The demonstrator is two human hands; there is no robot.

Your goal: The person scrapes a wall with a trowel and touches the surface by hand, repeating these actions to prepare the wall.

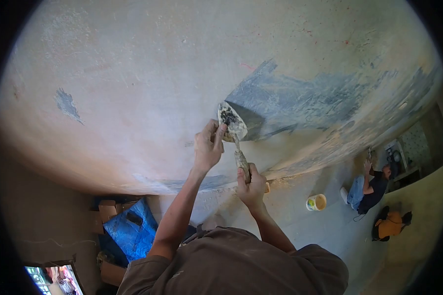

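White bucket [311,203], contents unclear; left hand [208,147] pinching the trowel [232,120] blade, right hand [252,188] clamped round its handle

Brown short-sleeved top [236,265], plain cloth, small pale mark near one shoulder.

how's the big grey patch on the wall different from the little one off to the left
The big patch sprawls far rightward; the little patch is a short, isolated streak. The big patch has a fairly straight upper-left edge; the little patch is ragged. Both are grey.
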